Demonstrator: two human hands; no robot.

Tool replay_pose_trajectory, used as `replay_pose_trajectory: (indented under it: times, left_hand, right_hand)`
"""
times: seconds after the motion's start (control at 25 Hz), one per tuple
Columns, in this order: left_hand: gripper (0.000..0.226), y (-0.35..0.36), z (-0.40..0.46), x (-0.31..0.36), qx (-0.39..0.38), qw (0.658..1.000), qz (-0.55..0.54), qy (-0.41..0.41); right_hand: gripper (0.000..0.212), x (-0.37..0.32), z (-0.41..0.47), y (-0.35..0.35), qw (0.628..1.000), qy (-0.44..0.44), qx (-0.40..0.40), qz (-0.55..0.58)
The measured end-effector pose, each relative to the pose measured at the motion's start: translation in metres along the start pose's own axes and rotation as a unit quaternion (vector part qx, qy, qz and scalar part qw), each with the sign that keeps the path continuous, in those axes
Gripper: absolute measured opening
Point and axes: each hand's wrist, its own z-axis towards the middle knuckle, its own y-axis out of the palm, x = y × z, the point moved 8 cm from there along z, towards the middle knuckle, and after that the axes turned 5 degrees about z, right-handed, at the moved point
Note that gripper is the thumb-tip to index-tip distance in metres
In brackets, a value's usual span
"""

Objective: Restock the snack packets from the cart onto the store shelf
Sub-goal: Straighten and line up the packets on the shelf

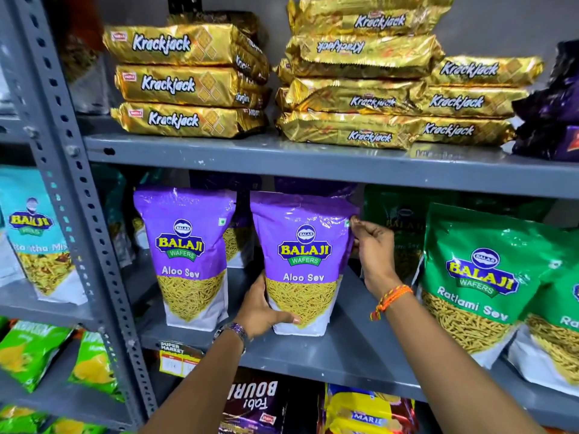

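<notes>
While it stands upright on the middle shelf (344,349), a purple Aloo Sev packet (302,264) is held by both hands. Its lower left corner is cupped by the left hand (263,311), the thumb laid across the white base and the fingers hidden behind the pack. Its upper right edge is pinched by the right hand (372,249) between thumb and curled fingers. A metal watch (233,332) is worn on the left wrist and an orange thread band (391,297) on the right.

Just beside the held pack, to the left, a second Aloo Sev packet (188,255) is stood upright with a narrow gap between the two; more purple packs are seen behind, dimly. To the right, beyond the right hand, green Ratlami Sev packets (479,283) are leaned forward near the shelf edge, and a darker green pack is set further back. The space directly behind the right hand is left bare grey shelf.

On the shelf above, gold Krackjack packets (188,83) are stacked flat in three piles, with dark purple packs (554,114) at the far right. A perforated grey upright (78,195) divides this bay from the left one, where a teal Balaji packet (34,242) and green packs are kept. A supermarket price label (175,360) is fixed under the middle shelf's front edge, and biscuit packs (253,405) are laid below.
</notes>
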Motion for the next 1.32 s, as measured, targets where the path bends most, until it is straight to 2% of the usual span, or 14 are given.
replay_pose_trajectory:
  times: [0.24,0.44,0.6,0.64,0.72,0.8,0.88,0.96,1.04,1.12,1.2,1.24,1.28,1.32]
  left_hand:
    - [0.097,0.003,0.001,0.003,-0.021,1.0,-0.01,-0.004]
    - [0.102,0.004,-0.001,0.003,-0.019,1.0,-0.017,-0.007]
    - [0.106,0.007,-0.002,-0.001,-0.024,0.999,-0.009,-0.025]
    - [0.106,0.007,-0.003,-0.001,-0.023,0.999,-0.003,-0.027]
    - [0.105,0.009,-0.005,0.0,-0.022,0.999,0.001,-0.032]
    - [0.103,0.009,-0.007,0.003,-0.02,0.999,0.004,-0.028]
    - [0.106,0.011,-0.009,0.008,-0.021,1.0,-0.001,-0.016]
    - [0.111,0.009,-0.009,0.009,-0.003,1.0,-0.019,-0.021]
    - [0.11,0.001,-0.018,0.012,0.063,0.996,-0.051,-0.027]
    - [0.101,-0.011,-0.045,0.022,0.227,0.973,-0.025,-0.039]
    - [0.08,0.005,-0.089,0.044,0.381,0.923,0.024,-0.051]
    - [0.069,0.032,-0.104,0.058,0.389,0.921,0.019,-0.028]
    - [0.062,0.066,-0.104,0.075,0.346,0.938,-0.003,0.003]
    - [0.058,0.104,-0.096,0.087,0.262,0.964,-0.024,0.025]
  right_hand:
    - [0.043,0.0,-0.001,-0.002,1.0,-0.005,-0.007,0.011]
    - [0.035,0.003,-0.001,-0.005,1.0,0.003,-0.026,0.017]
    - [0.008,-0.009,-0.022,-0.025,1.0,0.013,-0.012,-0.023]
    - [0.014,-0.015,-0.039,-0.046,0.999,-0.005,0.026,-0.048]
    - [0.033,-0.035,-0.091,-0.115,0.976,-0.07,0.184,-0.094]
    - [0.052,-0.047,-0.15,-0.188,0.915,-0.099,0.355,-0.163]
    - [0.072,-0.028,-0.171,-0.243,0.885,-0.039,0.401,-0.235]
    - [0.094,-0.003,-0.161,-0.266,0.893,0.041,0.344,-0.286]
    - [0.104,0.016,-0.143,-0.276,0.917,0.076,0.267,-0.288]
    - [0.104,0.016,-0.125,-0.282,0.919,0.073,0.216,-0.321]
    - [0.098,0.004,-0.112,-0.278,0.921,0.077,0.199,-0.325]
    - [0.095,0.001,-0.108,-0.278,0.923,0.08,0.197,-0.321]
    - [0.091,0.001,-0.102,-0.279,0.926,0.08,0.185,-0.32]
    - [0.084,0.003,-0.097,-0.278,0.93,0.085,0.161,-0.32]
